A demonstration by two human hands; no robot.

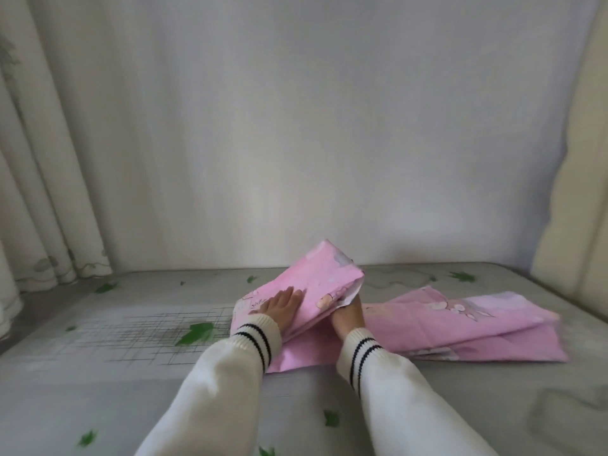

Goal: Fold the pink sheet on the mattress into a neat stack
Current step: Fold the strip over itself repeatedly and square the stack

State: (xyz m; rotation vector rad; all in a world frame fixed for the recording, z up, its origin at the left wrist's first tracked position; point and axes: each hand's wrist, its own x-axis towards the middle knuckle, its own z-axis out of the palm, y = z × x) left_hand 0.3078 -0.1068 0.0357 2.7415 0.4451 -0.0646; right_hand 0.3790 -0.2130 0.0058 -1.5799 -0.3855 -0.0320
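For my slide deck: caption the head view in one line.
Left hand flat on the pink sheet, right hand lifting a folded section over the mattress.

The pink sheet (427, 327) lies on the mattress (98, 373), running from under the left hand (279, 307) out well to the right of the right hand (348, 315). A raised fold of it stands between the hands, the left hand flat on its near face, the right hand under its edge. Curtains (42, 192) hang far left of the left hand; the wall (296, 126) stands behind both.
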